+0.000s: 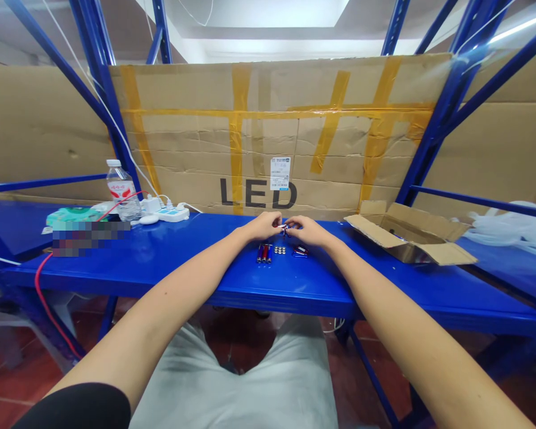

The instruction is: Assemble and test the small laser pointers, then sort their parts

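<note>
One water bottle [121, 189] stands far left on the blue table [170, 262]. Left hand [262, 225] and right hand [307, 230] meet, fingers of both pinched on one small metal part [284, 227]. Just beside them lie three batteries [264, 253] and silver discs [280, 250], too small to count.

Both arms outstretched, left hand [264, 225] and right hand [304, 230] nearly touching, fingertips pinched together.

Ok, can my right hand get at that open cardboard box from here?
Probably yes: only bare blue table lies between the right hand and the cardboard box, though it pinches a small metal piece.
</note>
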`<state>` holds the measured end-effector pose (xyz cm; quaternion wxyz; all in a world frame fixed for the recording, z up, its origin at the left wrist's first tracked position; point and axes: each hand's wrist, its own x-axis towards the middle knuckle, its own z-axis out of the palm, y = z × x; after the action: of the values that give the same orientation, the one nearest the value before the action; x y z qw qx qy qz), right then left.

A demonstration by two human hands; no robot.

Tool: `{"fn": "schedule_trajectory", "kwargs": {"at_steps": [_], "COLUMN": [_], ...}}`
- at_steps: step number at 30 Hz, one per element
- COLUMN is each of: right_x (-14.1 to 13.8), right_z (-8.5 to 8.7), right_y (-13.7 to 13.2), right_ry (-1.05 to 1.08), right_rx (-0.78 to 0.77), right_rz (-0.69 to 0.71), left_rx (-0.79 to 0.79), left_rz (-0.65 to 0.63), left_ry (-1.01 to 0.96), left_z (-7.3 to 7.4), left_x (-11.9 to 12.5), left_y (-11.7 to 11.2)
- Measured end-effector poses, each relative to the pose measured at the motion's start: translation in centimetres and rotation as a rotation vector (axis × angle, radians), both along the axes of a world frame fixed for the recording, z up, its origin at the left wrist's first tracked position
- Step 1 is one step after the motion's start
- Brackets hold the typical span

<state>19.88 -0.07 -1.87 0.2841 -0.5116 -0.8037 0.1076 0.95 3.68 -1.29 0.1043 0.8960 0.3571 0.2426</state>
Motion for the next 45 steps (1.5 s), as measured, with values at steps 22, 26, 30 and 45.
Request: {"fn": "schedule_trajectory", "kwargs": {"at_steps": [22, 26, 30, 45], "right_x": [-0.4, -0.6, -0.8, 0.3], "right_z": [-1.0, -1.1, -1.1, -0.4], "right_y": [0.5, 0.9, 1.1, 0.6], "right_ry": [0.285, 0.353, 0.308, 0.142], "right_rx": [-0.169, -0.182, -0.101, -0.083], "right_rz": [0.128, 0.158, 0.179, 0.069], "left_rx": [-0.026, -0.197, -0.305, 0.017], "left_rz": [-0.137, -0.145, -0.163, -0.003], "left_ry": [-0.051, -0.107, -0.132, 0.204], "left_z": [-0.1, 0.0, 0.1, 0.3], "left_x": [0.4, 0.1, -0.2, -0.3], "left_y": [-1.0, -0.3, -0.1, -1.2]}}
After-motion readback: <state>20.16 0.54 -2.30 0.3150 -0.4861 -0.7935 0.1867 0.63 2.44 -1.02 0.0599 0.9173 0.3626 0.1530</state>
